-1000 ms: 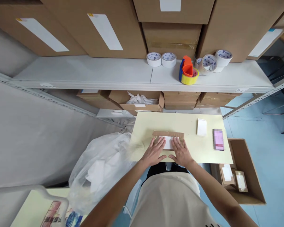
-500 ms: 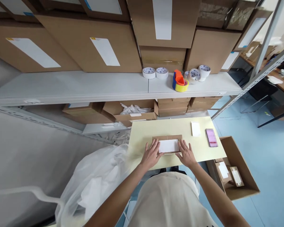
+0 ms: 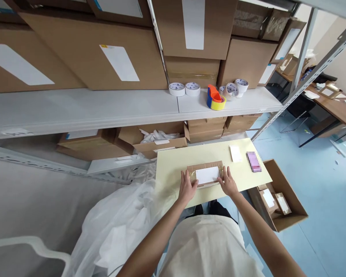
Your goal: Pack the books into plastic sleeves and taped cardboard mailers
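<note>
A small brown cardboard box point(image 3: 206, 166) lies on the pale yellow tabletop point(image 3: 173, 161), with a white label point(image 3: 207, 175) on its upper face and shiny clear tape at its ends. My left hand point(image 3: 187, 187) grips the box's left end, fingers along the side and thumb at the near corner. At the opposite end, my right hand point(image 3: 228, 184) holds it likewise, its thumb over the label's right edge. Farther right on the table are a small stack of white paper point(image 3: 235, 153) and a pixelated purple object point(image 3: 253, 161).
A large open carton point(image 3: 294, 204) with small boxes stands on the floor at right. Tape rolls point(image 3: 192, 89) and an orange-and-blue tape dispenser point(image 3: 215, 98) sit on the shelf point(image 3: 118, 104) ahead. White plastic wrapping point(image 3: 118, 227) bulges at the table's left.
My hands have shifted from lying flat over the top of the box to its two ends. More taped surface shows now. The camera view has turned slightly right.
</note>
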### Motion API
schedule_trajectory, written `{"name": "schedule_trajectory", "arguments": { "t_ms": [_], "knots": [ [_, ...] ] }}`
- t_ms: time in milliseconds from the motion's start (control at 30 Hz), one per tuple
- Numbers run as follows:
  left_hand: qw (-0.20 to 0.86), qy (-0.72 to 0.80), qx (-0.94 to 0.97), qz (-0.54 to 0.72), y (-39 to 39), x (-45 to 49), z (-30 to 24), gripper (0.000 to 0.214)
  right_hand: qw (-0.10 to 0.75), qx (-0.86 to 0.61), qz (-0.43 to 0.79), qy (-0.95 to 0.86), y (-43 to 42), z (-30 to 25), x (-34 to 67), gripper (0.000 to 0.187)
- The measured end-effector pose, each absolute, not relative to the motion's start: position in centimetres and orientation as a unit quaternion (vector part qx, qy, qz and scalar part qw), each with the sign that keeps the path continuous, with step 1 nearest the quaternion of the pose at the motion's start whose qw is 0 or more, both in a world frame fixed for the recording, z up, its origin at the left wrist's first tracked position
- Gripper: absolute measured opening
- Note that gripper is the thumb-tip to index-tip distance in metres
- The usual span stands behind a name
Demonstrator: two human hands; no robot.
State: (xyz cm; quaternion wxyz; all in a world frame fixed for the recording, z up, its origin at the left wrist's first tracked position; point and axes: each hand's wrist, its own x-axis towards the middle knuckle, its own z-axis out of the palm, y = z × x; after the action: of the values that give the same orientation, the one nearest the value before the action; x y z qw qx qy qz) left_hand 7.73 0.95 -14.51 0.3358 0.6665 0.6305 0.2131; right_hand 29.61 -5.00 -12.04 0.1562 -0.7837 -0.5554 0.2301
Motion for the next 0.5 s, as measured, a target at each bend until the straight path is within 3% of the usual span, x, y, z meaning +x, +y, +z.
{"name": "schedule_trajectory", "arguments": {
  "t_ms": [67,167,400,500],
  "knots": [
    [0.385,0.646,0.618,0.23,1.3,8.2,-14.9,0.091,0.184,-0.794,0.264,-0.515,-4.0,-12.4,29.5,0.075],
    [0.433,0.649,0.568,0.26,1.7,8.9,-15.1,0.089,0.233,-0.798,0.292,-0.472,-3.3,-13.4,29.6,0.082],
    [0.501,0.655,0.489,0.284,1.5,9.5,-14.4,0.051,0.36,-0.799,0.346,-0.334,-6.3,-13.9,30.7,0.048],
    [0.507,0.651,0.489,0.284,1.2,10.9,-13.3,0.054,0.415,-0.782,0.375,-0.274,-8.6,-12.8,31.6,0.046]
  ]
}}
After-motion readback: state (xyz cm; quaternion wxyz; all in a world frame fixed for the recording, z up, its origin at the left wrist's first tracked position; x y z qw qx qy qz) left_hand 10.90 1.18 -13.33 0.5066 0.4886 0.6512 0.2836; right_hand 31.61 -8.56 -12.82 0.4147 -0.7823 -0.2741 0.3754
